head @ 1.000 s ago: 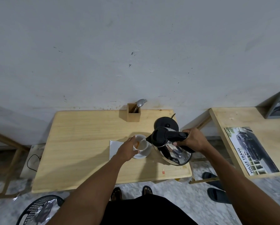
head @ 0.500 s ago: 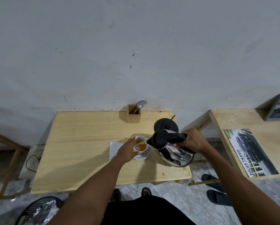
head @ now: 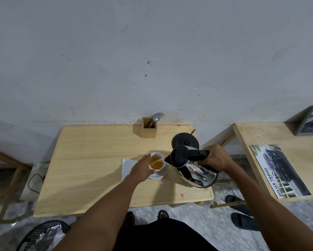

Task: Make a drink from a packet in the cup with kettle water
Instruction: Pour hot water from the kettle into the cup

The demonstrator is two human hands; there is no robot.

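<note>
Water runs from the tilted kettle [head: 193,167] into the cup [head: 156,163], which sits on its saucer [head: 158,175] mid-table and already shows amber drink. Our right hand [head: 215,157] is clenched round the kettle handle, and our left hand [head: 142,168] curls its fingers against the cup's side. Pouring is the step in hand; next, we judge, we must level the kettle before the cup brims and return it to its base [head: 185,141].

Left of the left hand [head: 142,168] gripping the cup [head: 156,163], bare table [head: 90,160] lay open. The tilted kettle [head: 192,167] blocked its right; the kettle base [head: 185,142] stood just behind the right hand's [head: 214,157] hold
</note>
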